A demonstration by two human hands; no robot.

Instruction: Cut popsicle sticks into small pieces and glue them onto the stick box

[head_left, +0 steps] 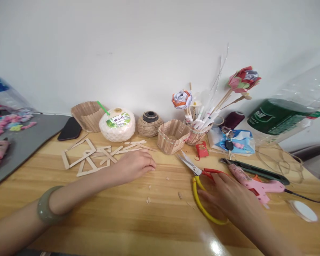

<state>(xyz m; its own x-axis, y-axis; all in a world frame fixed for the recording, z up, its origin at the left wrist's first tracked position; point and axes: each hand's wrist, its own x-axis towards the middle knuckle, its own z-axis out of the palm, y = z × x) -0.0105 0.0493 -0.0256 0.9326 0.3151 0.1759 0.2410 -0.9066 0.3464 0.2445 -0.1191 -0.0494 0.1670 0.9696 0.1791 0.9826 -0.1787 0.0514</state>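
Observation:
My left hand (140, 161) rests on the table with its fingers curled down and held together, beside the right end of a pile of wooden craft sticks (108, 154). What lies under those fingers, if anything, is hidden. Scissors (196, 169) with one red and one yellow handle lie with their blades apart, tips toward the wall. Over their handles is my right hand (226, 193), fingers at the red loop and thumb by the yellow one. Stick frames (78, 160) lie left of the pile. A small stick basket (173, 137) stands beyond the blades.
Behind stand a wooden stick cup (88, 115), a wrapped coconut (117, 124), a twine spool (149, 124) and a pot of paper flowers (198, 133). At right lie a pink glue gun (264, 188), a green utility knife (261, 170) and a big bottle (277, 115). Wood chips (148, 200) dot the table.

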